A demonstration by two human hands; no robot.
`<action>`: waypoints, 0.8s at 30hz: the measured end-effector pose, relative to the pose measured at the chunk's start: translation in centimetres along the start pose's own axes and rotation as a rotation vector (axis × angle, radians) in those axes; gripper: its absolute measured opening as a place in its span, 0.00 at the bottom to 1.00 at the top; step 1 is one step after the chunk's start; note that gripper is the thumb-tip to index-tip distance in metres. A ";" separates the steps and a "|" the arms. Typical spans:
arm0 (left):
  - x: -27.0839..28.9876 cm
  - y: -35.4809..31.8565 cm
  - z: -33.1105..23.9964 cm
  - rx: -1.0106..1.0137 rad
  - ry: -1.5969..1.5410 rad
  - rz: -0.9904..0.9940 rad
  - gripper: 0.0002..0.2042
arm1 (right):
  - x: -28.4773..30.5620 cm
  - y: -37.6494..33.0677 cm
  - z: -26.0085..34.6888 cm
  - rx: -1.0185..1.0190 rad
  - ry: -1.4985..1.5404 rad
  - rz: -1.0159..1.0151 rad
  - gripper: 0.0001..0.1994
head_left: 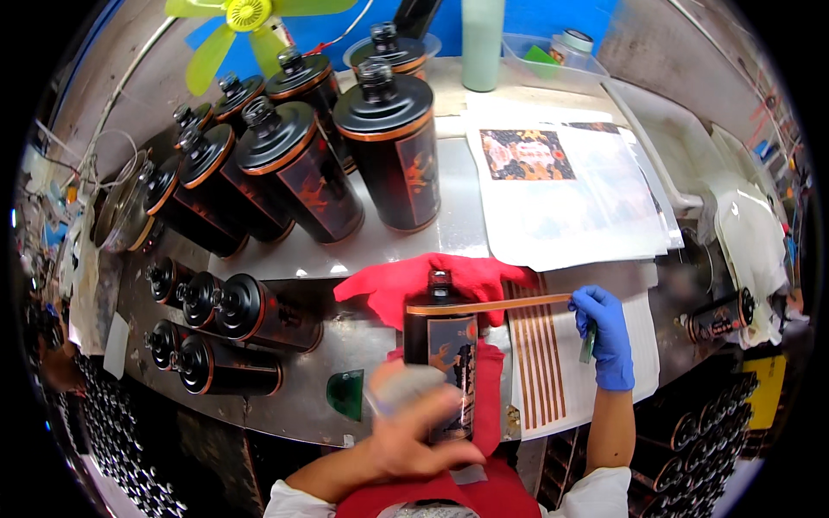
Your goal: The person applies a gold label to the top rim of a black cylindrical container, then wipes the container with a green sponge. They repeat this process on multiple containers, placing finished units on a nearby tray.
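A black bottle [440, 345] with a printed panel lies on a red cloth [389, 289], its neck pointing away from me. Across its shoulder runs a copper-coloured strip [518, 304], stretched out to the right. My right hand [609, 337], in a blue glove, pinches the strip's free end. A small green piece [589, 343] shows below those fingers, apparently held in the palm. My left hand [413, 423] is smeared by motion over the bottle's lower left side. Something greyish covers or sits at its fingers; I cannot tell what. Beside the bottle lies a white sheet [604, 371] bearing several copper strips [540, 363].
Several tall black bottles [389, 164] stand at the back left; smaller ones [268, 315] are at the left. A dark green flat piece [345, 394] lies near the front edge. Printed sheets [570, 207], a pale green flask [481, 43] and a yellow-green fan [246, 26] are behind.
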State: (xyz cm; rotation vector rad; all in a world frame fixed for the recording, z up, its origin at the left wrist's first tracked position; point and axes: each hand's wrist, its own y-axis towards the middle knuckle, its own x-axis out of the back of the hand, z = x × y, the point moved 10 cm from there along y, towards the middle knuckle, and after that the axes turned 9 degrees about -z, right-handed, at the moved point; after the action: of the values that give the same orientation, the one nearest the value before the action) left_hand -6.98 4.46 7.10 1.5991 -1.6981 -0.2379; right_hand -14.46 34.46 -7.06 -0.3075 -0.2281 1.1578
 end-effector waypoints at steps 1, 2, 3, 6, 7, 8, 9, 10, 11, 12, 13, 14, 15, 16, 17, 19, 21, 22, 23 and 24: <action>-1.3 -1.0 -2.4 -0.101 0.156 0.122 0.35 | 0.0 0.1 0.0 -0.003 -0.020 0.000 0.07; -2.9 -2.6 -3.0 -0.156 0.253 0.250 0.35 | -0.2 0.1 0.2 0.002 -0.045 0.001 0.08; -4.2 -4.0 -3.1 -0.211 0.350 0.376 0.36 | -0.3 0.1 0.3 0.008 -0.059 0.005 0.08; -3.6 -5.3 1.0 -0.023 0.379 0.449 0.39 | -1.1 -0.6 0.8 0.036 -0.098 0.018 0.08; -2.3 -5.0 0.9 -0.064 0.222 0.297 0.47 | -1.9 -1.1 1.2 0.049 -0.103 0.030 0.08; -1.9 -6.3 2.4 -0.006 0.153 0.294 0.51 | -2.7 -1.6 1.5 0.061 -0.107 0.045 0.09; -1.2 -7.9 3.7 0.053 0.084 0.288 0.54 | -3.9 -2.1 2.0 0.058 -0.087 0.075 0.09; -1.0 -9.3 5.0 0.136 -0.018 0.350 0.57 | -5.1 -2.8 2.7 0.057 -0.070 0.102 0.09; -0.7 -9.0 5.4 0.169 0.063 0.374 0.57 | -6.0 -3.4 3.3 0.055 -0.058 0.122 0.09; -0.2 -8.2 5.3 0.200 0.146 0.398 0.58 | -6.4 -3.7 3.7 0.046 -0.042 0.126 0.09; 0.2 -7.4 5.2 0.231 0.229 0.418 0.58 | -6.4 -3.6 3.7 0.043 -0.053 0.124 0.09; 1.2 -6.5 4.3 0.266 0.223 0.265 0.56 | -6.8 -3.5 3.6 0.037 -0.069 0.135 0.09; 0.2 -6.3 2.8 0.162 0.287 0.308 0.52 | -7.0 -3.4 3.5 0.032 -0.085 0.145 0.08; -0.8 -6.1 1.4 0.056 0.347 0.351 0.49 | -6.9 -3.1 3.2 0.030 -0.094 0.138 0.08; -2.1 -6.0 -0.1 -0.049 0.410 0.391 0.45 | -7.0 -3.0 3.0 0.028 -0.097 0.147 0.08; -4.9 -5.2 -2.7 -0.379 0.598 0.417 0.31 | -7.0 -2.9 2.9 0.026 -0.103 0.152 0.08; -5.4 -5.6 -1.5 -0.338 0.569 0.475 0.37 | -7.4 -2.9 2.9 0.020 -0.107 0.172 0.07; -4.5 -5.3 -0.9 -0.244 0.450 0.386 0.39 | -7.6 -2.9 2.9 0.016 -0.103 0.182 0.07; -3.2 -5.7 -0.1 -0.144 0.333 0.304 0.41 | -8.7 -3.5 3.1 -0.004 -0.100 0.237 0.07; -2.0 -6.3 1.1 -0.044 0.217 0.221 0.44 | -10.3 -4.4 3.8 -0.023 -0.097 0.293 0.08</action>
State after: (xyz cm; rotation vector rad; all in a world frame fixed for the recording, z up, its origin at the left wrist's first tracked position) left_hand -3.01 4.65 1.74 1.3396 -1.6705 0.0093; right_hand -15.86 23.80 -2.17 -0.3123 -0.2885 1.4621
